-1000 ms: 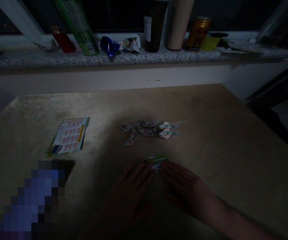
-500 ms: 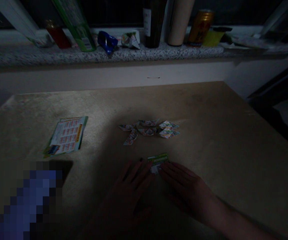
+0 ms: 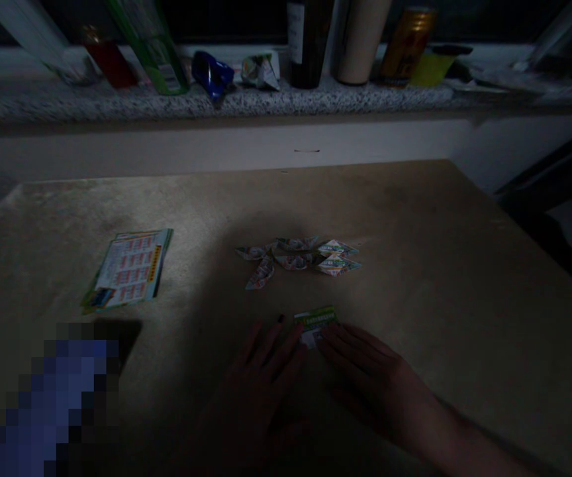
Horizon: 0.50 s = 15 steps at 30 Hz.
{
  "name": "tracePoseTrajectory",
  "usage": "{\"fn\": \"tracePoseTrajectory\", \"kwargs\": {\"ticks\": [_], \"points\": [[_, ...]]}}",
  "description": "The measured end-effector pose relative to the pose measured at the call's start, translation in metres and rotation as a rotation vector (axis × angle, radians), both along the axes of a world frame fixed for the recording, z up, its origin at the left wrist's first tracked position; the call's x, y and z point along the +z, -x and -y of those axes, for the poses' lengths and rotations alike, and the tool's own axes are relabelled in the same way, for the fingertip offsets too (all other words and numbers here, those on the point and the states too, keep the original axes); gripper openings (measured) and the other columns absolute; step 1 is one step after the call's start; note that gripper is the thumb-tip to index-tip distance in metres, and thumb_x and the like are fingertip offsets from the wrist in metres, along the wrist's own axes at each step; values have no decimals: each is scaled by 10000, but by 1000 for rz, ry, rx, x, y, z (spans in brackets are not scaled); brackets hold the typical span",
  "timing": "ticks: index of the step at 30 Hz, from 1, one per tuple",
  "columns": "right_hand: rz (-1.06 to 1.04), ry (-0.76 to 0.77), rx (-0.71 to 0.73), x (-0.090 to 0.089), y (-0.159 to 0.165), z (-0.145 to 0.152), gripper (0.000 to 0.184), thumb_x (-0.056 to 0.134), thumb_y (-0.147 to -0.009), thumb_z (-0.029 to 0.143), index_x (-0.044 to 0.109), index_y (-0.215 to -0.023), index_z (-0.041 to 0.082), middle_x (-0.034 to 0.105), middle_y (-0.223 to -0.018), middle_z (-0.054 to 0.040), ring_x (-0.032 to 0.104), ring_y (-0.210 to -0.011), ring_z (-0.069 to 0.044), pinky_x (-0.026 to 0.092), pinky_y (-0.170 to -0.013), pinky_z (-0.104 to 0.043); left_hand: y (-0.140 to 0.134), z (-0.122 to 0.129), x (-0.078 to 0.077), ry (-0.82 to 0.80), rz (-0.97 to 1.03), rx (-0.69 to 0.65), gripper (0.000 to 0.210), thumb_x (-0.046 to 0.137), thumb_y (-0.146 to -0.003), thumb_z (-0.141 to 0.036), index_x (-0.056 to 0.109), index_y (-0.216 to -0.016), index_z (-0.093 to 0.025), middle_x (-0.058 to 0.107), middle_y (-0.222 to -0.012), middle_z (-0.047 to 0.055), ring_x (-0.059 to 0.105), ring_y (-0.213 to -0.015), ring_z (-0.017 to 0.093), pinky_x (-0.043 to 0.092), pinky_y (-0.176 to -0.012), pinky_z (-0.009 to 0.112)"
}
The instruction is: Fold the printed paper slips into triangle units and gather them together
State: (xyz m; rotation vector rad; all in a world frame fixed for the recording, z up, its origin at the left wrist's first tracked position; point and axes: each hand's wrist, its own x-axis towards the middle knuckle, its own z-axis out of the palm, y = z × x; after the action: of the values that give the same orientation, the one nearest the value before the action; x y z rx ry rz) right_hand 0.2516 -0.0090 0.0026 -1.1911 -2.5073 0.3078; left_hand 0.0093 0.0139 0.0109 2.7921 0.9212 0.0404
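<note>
A small folded paper (image 3: 318,319), green along its far edge and white nearer me, lies flat on the table (image 3: 445,265). My left hand (image 3: 261,377) rests on its left side, fingers stretched out and spread. From the right, my right hand (image 3: 365,364) lies over the paper with its fingers straight and close together, pressing it down. Part of the paper is hidden under the fingertips. Just beyond are several folded paper boats (image 3: 293,262) made of printed sheets, grouped together with pointed ends.
On the left lies a stack of printed sheets (image 3: 132,268). A blurred-out blue object (image 3: 62,391) fills the near left corner. Along the granite sill (image 3: 246,103) stand a dark bottle (image 3: 310,46), a gold can (image 3: 408,46), a green container (image 3: 151,50) and a blue wrapper (image 3: 212,73).
Both hands stay almost where they were on the folded paper. The view has shifted slightly, with the sill items a little higher.
</note>
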Motion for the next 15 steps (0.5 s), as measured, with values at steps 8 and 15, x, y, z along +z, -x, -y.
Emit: {"fn": "tracePoseTrajectory", "kwargs": {"ticks": [8, 15], "points": [[20, -2, -1, 1, 1, 0, 447, 515, -867, 204, 487, -1309, 149, 534, -1332, -60, 489, -1229, -205, 437, -1025, -392, -1, 0, 1, 0, -4, 5, 687, 399, -886, -578, 271, -1438, -190, 194, -1528, 88, 162, -1384, 320, 126, -1092, 540], [57, -47, -3, 0, 2, 1, 423, 505, -882, 229, 498, -1298, 152, 538, -1330, -46, 486, -1230, -199, 403, -1055, -399, -3, 1, 4, -29, -30, 2, 632, 430, -893, -522, 325, -1415, -181, 200, -1526, 91, 172, -1379, 331, 174, -1086, 537]]}}
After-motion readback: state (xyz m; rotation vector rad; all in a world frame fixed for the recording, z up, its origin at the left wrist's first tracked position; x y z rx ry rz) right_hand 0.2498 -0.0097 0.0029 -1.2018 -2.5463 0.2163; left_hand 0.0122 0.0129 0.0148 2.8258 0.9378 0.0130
